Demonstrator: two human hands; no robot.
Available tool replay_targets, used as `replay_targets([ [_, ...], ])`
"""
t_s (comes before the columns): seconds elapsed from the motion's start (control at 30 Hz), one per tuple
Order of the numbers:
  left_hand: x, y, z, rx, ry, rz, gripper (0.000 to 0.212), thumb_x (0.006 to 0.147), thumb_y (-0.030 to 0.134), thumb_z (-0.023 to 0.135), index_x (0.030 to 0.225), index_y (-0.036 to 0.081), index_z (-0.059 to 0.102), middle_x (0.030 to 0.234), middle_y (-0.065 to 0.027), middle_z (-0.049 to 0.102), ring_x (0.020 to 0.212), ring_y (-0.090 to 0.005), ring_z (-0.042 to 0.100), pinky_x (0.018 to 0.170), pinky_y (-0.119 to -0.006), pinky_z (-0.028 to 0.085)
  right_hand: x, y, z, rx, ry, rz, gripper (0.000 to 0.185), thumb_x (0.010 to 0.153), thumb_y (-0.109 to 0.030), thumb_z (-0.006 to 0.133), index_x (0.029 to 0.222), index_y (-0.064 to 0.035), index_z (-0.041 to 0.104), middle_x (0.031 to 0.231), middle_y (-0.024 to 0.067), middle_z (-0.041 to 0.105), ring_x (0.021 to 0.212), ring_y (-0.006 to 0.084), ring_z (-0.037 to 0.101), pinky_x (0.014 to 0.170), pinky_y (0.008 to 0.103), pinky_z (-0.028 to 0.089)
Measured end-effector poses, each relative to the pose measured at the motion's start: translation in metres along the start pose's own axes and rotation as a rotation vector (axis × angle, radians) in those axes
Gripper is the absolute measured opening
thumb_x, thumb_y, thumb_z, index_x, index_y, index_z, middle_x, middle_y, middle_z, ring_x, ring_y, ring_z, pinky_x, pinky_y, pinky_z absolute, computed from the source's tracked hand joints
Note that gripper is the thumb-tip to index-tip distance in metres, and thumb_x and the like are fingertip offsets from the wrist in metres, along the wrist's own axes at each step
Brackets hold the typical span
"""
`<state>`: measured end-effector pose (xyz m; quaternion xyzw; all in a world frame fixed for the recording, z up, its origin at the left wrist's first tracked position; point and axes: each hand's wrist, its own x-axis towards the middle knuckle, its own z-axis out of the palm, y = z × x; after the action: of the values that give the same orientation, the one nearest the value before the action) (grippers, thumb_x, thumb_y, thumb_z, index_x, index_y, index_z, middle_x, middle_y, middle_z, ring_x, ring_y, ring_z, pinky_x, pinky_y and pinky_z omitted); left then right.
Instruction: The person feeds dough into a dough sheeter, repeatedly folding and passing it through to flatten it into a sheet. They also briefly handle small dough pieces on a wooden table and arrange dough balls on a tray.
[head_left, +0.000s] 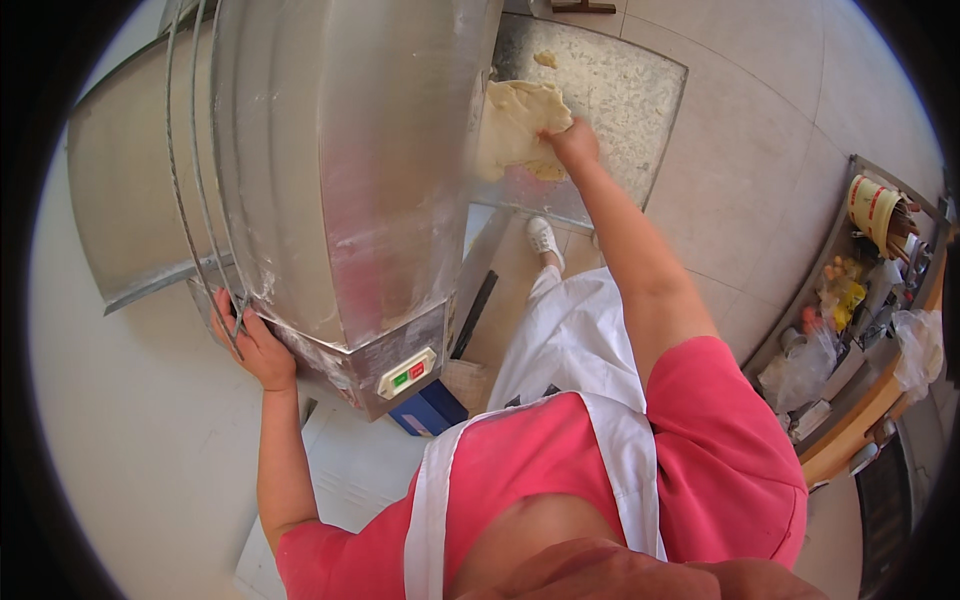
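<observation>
A tall, flour-dusted stainless steel dough machine (390, 187) stands before me. My right hand (574, 142) grips the right edge of a flat sheet of pale dough (521, 124), whose left side meets the machine's side. Under the dough lies a metal tray (637, 97) with a small dough scrap (546, 58) on it. My left hand (255, 341) rests at the machine's near left corner, its fingers around or against thin metal rods or cables (182, 202); whether it grips them I cannot tell. A switch with a green and a red button (407, 373) is on the machine's front.
A metal panel (142, 172) extends at the machine's left. A blue box (429, 409) stands low beside the machine. At the right, a shelf (780, 315) holds plastic bags, a container (874, 214) and other items. Tiled floor (735, 187) shows between tray and shelf.
</observation>
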<state>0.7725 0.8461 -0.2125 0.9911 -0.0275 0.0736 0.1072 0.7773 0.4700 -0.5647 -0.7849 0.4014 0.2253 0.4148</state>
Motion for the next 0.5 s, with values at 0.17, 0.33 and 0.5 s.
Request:
replay_targets([
  [0.17,-0.001,-0.008,-0.001,-0.027,-0.009,-0.016,0.039,0.090,0.016,0.039,0.122,-0.006,0.044,0.127,-0.0188,0.042,0.119,-0.0325,0.040,0.102,-0.039,0.029,-0.021,0.005,-0.021,0.192,-0.146,-0.128,0.040,0.068,-0.027,0.073,0.098,-0.0030,0.063,0.093,0.0132,0.067,0.086,0.0254,0.065,0.075,0.0349,0.050],
  [0.33,0.000,-0.005,0.001,-0.048,-0.012,-0.038,0.040,0.090,0.016,0.039,0.124,-0.005,0.043,0.127,-0.0184,0.042,0.118,-0.0321,0.040,0.101,-0.039,0.030,-0.024,0.064,-0.069,0.682,-0.189,-0.163,0.032,0.072,-0.013,0.069,0.100,-0.0007,0.061,0.089,0.0084,0.066,0.080,0.0157,0.063,0.070,0.0300,0.051],
  [0.5,-0.005,-0.008,-0.002,-0.006,-0.017,-0.042,0.041,0.091,0.016,0.038,0.126,-0.005,0.041,0.126,-0.0184,0.042,0.117,-0.0318,0.041,0.101,-0.038,0.030,-0.043,0.077,-0.140,0.886,-0.246,-0.056,0.036,0.073,-0.009,0.067,0.106,0.0008,0.058,0.092,0.0090,0.065,0.079,0.0155,0.062,0.069,0.0298,0.051],
])
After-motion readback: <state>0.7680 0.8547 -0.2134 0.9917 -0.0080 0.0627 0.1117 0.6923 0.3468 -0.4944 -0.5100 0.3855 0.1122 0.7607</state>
